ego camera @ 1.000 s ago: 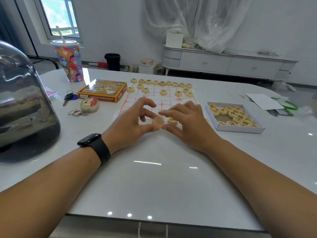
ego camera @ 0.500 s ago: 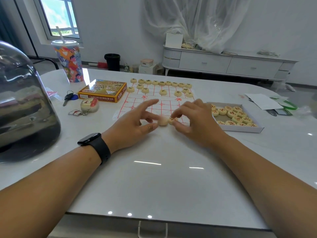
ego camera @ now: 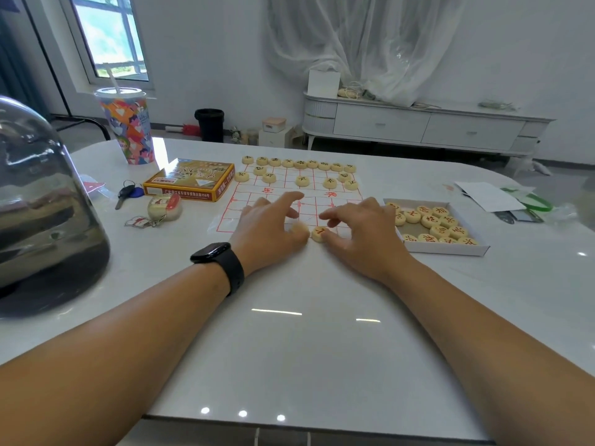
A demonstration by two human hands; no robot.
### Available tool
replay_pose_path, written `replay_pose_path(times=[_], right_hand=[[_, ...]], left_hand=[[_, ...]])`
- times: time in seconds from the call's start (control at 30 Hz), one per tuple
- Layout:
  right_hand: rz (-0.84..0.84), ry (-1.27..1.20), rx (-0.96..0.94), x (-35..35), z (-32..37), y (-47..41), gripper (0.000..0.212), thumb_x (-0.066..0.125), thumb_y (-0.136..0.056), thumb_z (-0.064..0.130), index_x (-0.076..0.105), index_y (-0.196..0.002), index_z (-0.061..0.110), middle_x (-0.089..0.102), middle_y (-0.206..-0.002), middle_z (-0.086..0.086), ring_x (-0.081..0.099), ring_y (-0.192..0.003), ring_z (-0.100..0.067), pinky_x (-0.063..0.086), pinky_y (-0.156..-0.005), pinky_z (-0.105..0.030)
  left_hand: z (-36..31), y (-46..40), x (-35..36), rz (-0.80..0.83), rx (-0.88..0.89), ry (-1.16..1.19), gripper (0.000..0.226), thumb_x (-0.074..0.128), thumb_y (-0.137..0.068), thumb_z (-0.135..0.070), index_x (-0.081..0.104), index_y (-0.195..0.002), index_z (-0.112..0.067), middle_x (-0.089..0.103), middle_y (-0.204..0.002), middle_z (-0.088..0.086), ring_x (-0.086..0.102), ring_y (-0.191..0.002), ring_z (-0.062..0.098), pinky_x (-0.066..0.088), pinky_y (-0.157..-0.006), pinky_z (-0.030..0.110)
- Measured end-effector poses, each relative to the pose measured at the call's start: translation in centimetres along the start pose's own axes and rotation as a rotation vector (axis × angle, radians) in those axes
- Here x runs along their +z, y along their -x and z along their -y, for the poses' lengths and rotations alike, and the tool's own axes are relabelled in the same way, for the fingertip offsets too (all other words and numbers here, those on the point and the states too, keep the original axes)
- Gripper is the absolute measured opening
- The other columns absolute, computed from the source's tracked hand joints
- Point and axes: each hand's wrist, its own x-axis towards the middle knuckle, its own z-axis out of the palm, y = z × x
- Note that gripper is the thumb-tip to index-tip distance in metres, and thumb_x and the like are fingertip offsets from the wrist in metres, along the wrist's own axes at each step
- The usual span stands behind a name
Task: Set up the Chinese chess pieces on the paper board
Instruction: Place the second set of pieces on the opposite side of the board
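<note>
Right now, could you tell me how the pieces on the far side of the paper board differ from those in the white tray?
The far pieces carry black characters; the tray pieces carry red ones. The far pieces stand spaced out on the paper board, a full back row with others in front, while the tray pieces lie packed together inside the white tray on the right, off the board. Both sets are cream-coloured round discs lying face up.

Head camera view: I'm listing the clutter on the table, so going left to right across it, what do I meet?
Glass dome → patterned cup → keys → yellow game box → paper board → white tray of red pieces → papers.
</note>
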Motion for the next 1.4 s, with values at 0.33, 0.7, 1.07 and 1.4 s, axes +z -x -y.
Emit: replay_pose_path(times=[0.33, 0.7, 1.07, 1.4], right_hand=[[-0.014, -0.030, -0.025, 0.4, 0.3, 0.0, 0.032, 0.063, -0.095, 0.050, 0.064, -0.125, 0.039, 0.063, -0.114, 0.018, 0.043, -0.114, -0.014, 0.020, -0.084, -0.034], [-0.014, -0.018, -0.244, -0.4, 1.4, 0.3, 0.053, 0.070, -0.093, 0.041, 0.056, -0.143, 0.029, 0.070, -0.114, 0.005, 0.056, -0.106, -0.021, 0.031, -0.089, -0.034], [-0.048, 0.054, -0.052, -2.0, -1.0, -0.1, 0.046, 0.065, -0.086, 0.062, 0.067, -0.122, 0.032, 0.066, -0.111, 0.012, 0.049, -0.105, -0.017, 0.027, -0.082, -0.036], [0.204, 0.129, 0.248, -4.0, -3.5, 0.7, 0.046, 0.062, -0.085, 0.070, 0.065, -0.122, 0.043, 0.048, -0.133, 0.011, 0.031, -0.127, -0.021, 0.021, -0.096, -0.042]], left_hand=[[-0.1, 1.5, -0.1, -0.140, 0.105, 0.239, 0.067, 0.079, -0.086, -0.017, 0.042, -0.141, -0.027, 0.065, -0.115, -0.006, 0.065, -0.093, 0.006, 0.050, -0.077, 0.015], [-0.3, 2.6, -0.9, 0.022, 0.072, 0.467, 0.073, 0.076, -0.089, -0.021, 0.035, -0.149, -0.029, 0.075, -0.095, -0.007, 0.068, -0.093, 0.000, 0.047, -0.091, 0.018], [-0.1, 2.5, -1.2, -0.020, 0.016, 0.483, 0.059, 0.069, -0.092, -0.035, 0.045, -0.145, -0.028, 0.075, -0.100, -0.013, 0.065, -0.101, -0.005, 0.039, -0.096, 0.018], [-0.5, 2.6, -1.3, -0.051, -0.051, 0.554, 0.037, 0.066, -0.097, -0.025, 0.057, -0.132, -0.024, 0.073, -0.092, -0.006, 0.067, -0.094, 0.009, 0.045, -0.087, 0.019]])
